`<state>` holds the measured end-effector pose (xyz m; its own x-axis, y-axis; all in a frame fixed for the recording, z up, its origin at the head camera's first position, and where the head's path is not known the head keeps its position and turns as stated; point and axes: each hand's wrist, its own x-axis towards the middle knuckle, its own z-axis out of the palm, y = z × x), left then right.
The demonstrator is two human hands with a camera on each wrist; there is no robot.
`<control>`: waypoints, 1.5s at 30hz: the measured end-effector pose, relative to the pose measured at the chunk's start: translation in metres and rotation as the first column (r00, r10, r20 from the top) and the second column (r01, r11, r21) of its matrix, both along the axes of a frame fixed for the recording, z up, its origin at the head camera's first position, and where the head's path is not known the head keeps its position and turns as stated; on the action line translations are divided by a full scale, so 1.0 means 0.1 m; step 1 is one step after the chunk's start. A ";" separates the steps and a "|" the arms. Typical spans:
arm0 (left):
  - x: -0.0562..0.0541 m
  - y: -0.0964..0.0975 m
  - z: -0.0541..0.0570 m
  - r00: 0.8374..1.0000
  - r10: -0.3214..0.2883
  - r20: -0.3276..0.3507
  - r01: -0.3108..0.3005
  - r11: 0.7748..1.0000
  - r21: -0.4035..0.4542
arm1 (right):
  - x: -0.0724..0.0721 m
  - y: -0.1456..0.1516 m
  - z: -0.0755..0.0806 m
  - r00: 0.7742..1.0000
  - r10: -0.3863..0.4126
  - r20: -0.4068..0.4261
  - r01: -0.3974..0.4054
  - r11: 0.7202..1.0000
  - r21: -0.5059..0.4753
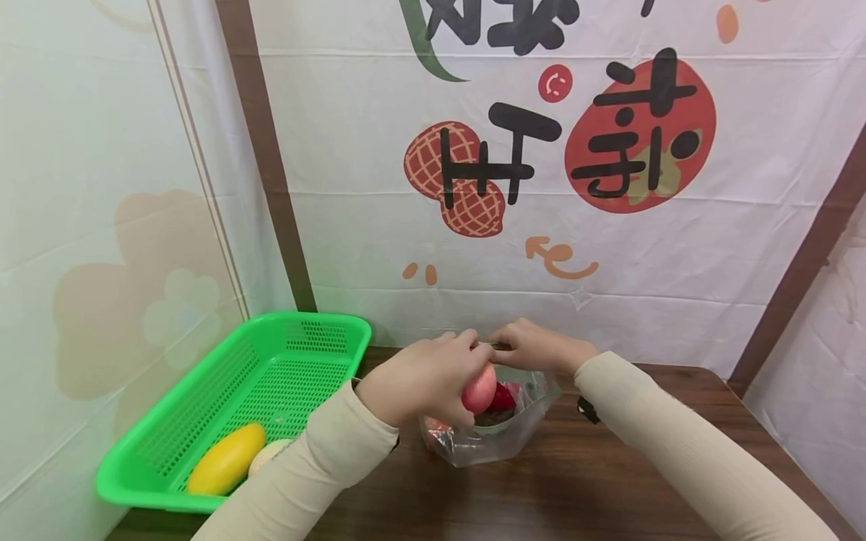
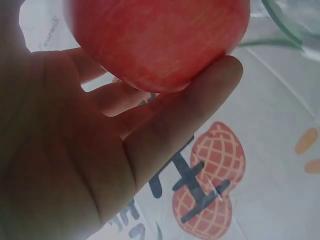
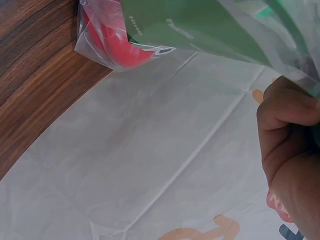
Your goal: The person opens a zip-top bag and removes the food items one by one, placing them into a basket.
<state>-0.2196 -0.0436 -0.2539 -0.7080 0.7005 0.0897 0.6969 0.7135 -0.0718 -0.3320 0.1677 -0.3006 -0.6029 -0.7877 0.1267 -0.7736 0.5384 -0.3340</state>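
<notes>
My left hand (image 1: 429, 376) holds a pinkish-red apple (image 1: 479, 391) at the mouth of a clear plastic bag (image 1: 490, 448). In the left wrist view the fingers curve under the apple (image 2: 160, 45), its top cut off by the frame. Across from it, my right hand (image 1: 544, 347) grips the bag's upper edge with curled fingers. The right wrist view shows the bag's green printed side (image 3: 195, 27) stretching toward that hand (image 3: 292, 145). Red things, one deep red (image 1: 503, 397), lie inside the bag, partly hidden by the apple and left hand.
A green perforated basket (image 1: 203, 361) stands at the left, with a yellow oblong fruit (image 1: 228, 459) and a pale round fruit (image 1: 269, 454) partly behind my left sleeve. The brown wooden table (image 1: 595, 473) reaches back to a printed white cloth wall (image 1: 379, 218).
</notes>
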 end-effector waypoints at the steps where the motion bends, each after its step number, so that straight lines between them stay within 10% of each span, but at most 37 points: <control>1: 0.00 -0.03 0.01 1.000 0.000 -0.003 0.000 1.000 0.004 | 0.00 0.00 0.00 1.000 -0.001 0.003 0.001 1.000 -0.002; 21: -0.09 -0.83 0.09 0.988 0.149 -0.049 -0.147 0.988 0.043 | 0.02 0.01 -0.01 1.000 -0.018 -0.022 0.018 1.000 0.007; 45: -0.29 -2.16 -0.12 0.929 0.352 0.117 -0.366 0.921 0.133 | 0.03 0.01 0.01 1.000 -0.016 0.011 0.016 1.000 0.003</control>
